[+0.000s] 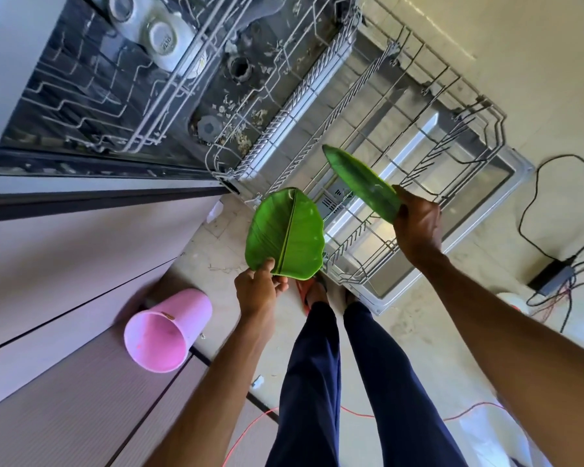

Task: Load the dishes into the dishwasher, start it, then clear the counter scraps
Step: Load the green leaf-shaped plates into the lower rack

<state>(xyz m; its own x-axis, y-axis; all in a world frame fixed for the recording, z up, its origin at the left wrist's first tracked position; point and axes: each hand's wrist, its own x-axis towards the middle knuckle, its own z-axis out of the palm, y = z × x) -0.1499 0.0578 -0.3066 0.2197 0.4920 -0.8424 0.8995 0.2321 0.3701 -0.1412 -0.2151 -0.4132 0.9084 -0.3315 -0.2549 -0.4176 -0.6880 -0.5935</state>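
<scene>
My left hand (258,291) pinches the near rim of a green leaf-shaped plate (285,230), held face up just left of the dishwasher door. My right hand (417,224) grips a second green leaf plate (363,182), tilted on edge above the pulled-out lower wire rack (385,136). That rack sits over the open dishwasher door (506,183). The upper rack (91,82) inside the machine holds white bowls (164,38).
A pink bucket (167,332) stands on the floor by the cabinet fronts (64,264) at left. Black cables and a power adapter (553,274) lie at right, and an orange cord (358,414) crosses the floor behind my legs. Food bits litter the dishwasher tub floor (236,126).
</scene>
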